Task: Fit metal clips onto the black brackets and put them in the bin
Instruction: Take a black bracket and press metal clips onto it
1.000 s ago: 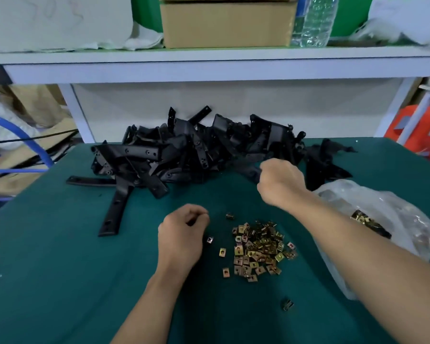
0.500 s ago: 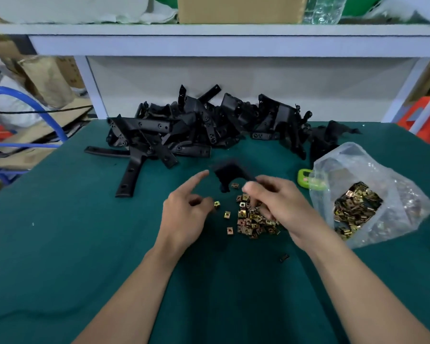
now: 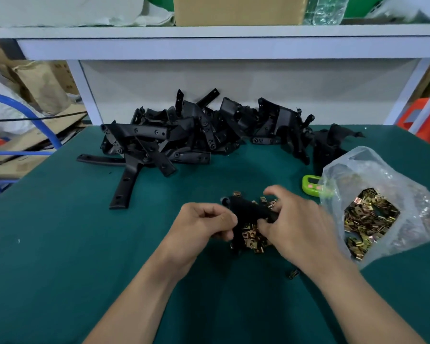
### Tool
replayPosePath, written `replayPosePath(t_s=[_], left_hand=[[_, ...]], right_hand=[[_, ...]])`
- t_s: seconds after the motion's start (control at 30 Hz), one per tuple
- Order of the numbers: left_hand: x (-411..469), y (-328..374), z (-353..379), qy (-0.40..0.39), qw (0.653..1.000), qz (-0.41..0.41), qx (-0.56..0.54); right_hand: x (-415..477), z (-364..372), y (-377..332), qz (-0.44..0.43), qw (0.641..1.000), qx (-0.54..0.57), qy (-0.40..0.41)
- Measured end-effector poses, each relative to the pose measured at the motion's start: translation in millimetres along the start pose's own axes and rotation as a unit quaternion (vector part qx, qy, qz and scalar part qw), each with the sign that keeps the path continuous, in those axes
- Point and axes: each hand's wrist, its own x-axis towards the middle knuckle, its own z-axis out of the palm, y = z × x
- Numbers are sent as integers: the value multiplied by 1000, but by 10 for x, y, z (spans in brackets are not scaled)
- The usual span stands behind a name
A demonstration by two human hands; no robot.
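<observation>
The worktop (image 3: pixel 60 269) has a dark green cloth and stands under a white shelf (image 3: pixel 209 33) (a cardboard box (image 3: pixel 236 9) sits on it). The left hand (image 3: pixel 204 227) and the right hand (image 3: pixel 298 229) meet above the loose metal clips (image 3: pixel 252 238) — each grip is closed around one black bracket (image 3: pixel 251 211). A pile of brackets (image 3: pixel 184 135) lies at the back, and a clear bag of clips (image 3: pixel 372 207) on the right.

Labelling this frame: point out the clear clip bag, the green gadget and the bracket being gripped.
Clear plastic bag of brass-coloured clips (image 3: pixel 372 167): head view, upper wall.
Small lime-green plastic gadget (image 3: pixel 313 191): head view, lower body.
Black angled bracket being gripped (image 3: pixel 251 211): head view, middle.
</observation>
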Motion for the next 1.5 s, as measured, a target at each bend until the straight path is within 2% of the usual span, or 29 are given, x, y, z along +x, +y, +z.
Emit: replayPosePath(t_s=[0.1,0.2,0.4,0.53,0.73,0.9,1.13,1.27,1.5], left_hand=[[-22,24,57,3,1000,-3,-20],[28,-11,33,87,995,-20,-54],[64,-85,-160,142,981,-43,-129],[30,-43,-151,149,980,-40,-129],[36,18,-159,177,982,-42,-46],[69,23,-143,177,975,-65,-115],[62,55,-195,126,962,-78,-231],[62,62,-170,112,965,-78,-225],[-26,79,-81,90,983,-78,-143]], right_hand=[[-16,42,-35,-32,998,-46,-10],[-28,61,-3,-39,998,-57,-14],[-24,104,55,14,999,-28,17],[-22,169,-1,30,999,-23,23],[-28,252,-5,21,1000,-14,18],[7,258,-23,13,999,-29,6],[-25,224,-11,3,1000,-7,-15],[-27,198,-5,-13,1000,-10,-10],[-30,182,30,-43,998,-37,-1]])
